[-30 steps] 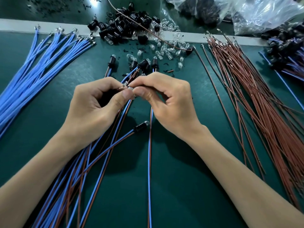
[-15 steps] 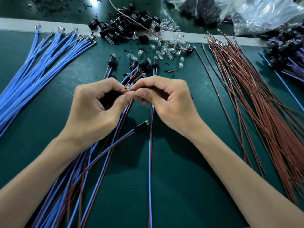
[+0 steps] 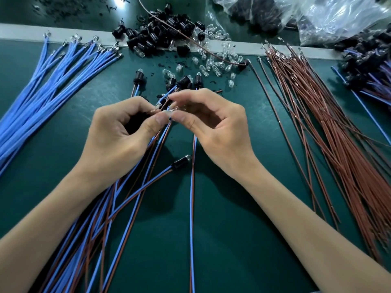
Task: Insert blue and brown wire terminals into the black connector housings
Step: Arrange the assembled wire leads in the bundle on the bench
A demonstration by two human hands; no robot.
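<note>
My left hand [image 3: 120,132] is curled around a black connector housing [image 3: 135,123], mostly hidden in the palm, with blue and brown wires trailing down from it. My right hand [image 3: 213,125] meets it fingertip to fingertip, pinching a small clear bulb [image 3: 169,112] at the housing's mouth. Loose blue wires [image 3: 48,85] fan out on the left of the green mat. Loose brown wires [image 3: 330,115] fan out on the right. Several finished blue-and-brown pairs with housings [image 3: 182,162] lie under and between my forearms.
A heap of black housings [image 3: 160,37] and clear bulbs [image 3: 213,64] lies at the back centre along a pale strip [image 3: 21,31]. Plastic bags [image 3: 317,15] sit at the back right. More finished assemblies [image 3: 366,68] pile at the far right edge.
My right hand's fingers have spread and lifted slightly while thumb and forefinger stay pinched at the housing. My left hand keeps its grip in the same place.
</note>
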